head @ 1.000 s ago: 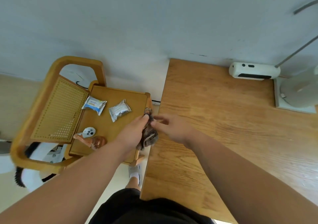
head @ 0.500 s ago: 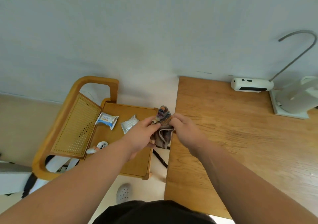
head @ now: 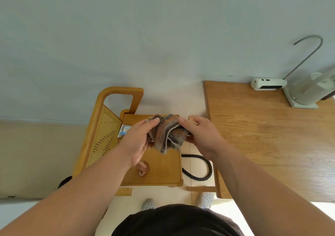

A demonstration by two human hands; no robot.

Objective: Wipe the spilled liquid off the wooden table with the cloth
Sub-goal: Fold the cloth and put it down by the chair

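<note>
A crumpled brown, orange and grey striped cloth (head: 168,133) hangs in the air between my two hands, above the small side table. My left hand (head: 139,139) pinches its left edge and my right hand (head: 201,136) grips its right edge. The wooden table (head: 272,145) lies to the right of both hands. A faint pale sheen shows on its surface near the middle, but I cannot tell whether that is liquid.
A small wooden side table (head: 163,172) with a cane side panel (head: 103,136) stands under my hands, holding a blue-white packet (head: 124,129) and a brown object (head: 143,169). A black cord (head: 199,166) loops on the floor. A white device (head: 268,84) and a lamp base (head: 302,96) sit at the wooden table's far right.
Both hands have spread the cloth wider between them and lifted it. The view has shifted, so the wooden table now sits further right.
</note>
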